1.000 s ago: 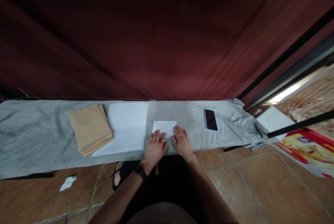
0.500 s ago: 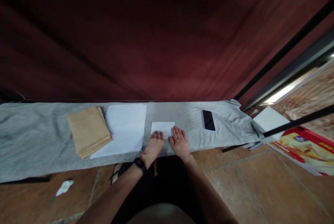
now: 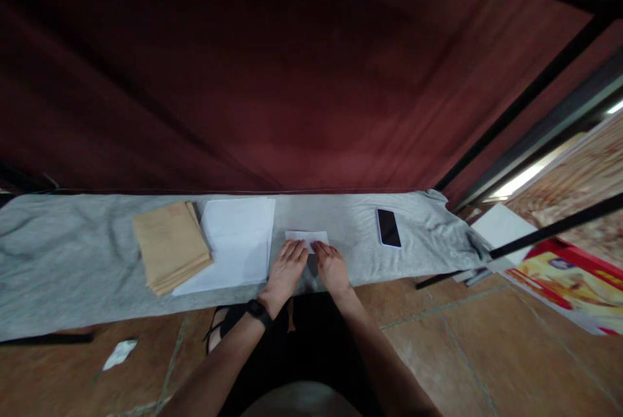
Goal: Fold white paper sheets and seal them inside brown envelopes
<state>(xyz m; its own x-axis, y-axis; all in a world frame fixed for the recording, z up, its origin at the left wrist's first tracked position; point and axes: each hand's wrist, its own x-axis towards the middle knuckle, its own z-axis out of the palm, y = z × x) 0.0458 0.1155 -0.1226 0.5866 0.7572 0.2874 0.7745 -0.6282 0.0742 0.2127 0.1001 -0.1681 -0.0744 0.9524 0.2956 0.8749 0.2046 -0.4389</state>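
A small folded sheet of white paper (image 3: 306, 235) lies on the grey cloth in front of me, its near part covered by my fingers. My left hand (image 3: 287, 268), with a black band on the wrist, has its fingers together and closed on the paper's left near side. On the right near side, my right hand (image 3: 331, 266) has bent fingers and thumb pinching the paper. Both fingertips almost meet at its middle. Larger white sheets (image 3: 238, 242) lie flat to the left of my left hand.
A stack of brown envelopes (image 3: 170, 242) overlaps the white sheets. A phone (image 3: 388, 227) lies to the right on the grey cloth (image 3: 87, 261). A dark red curtain (image 3: 272, 80) hangs behind. A red and yellow box (image 3: 574, 277) is at the right; a crumpled white scrap (image 3: 119, 353) is on the floor.
My hands have gone from lying flat on the paper to gripping its near edge, fingers bent and closer together. Less of the paper's depth shows now.
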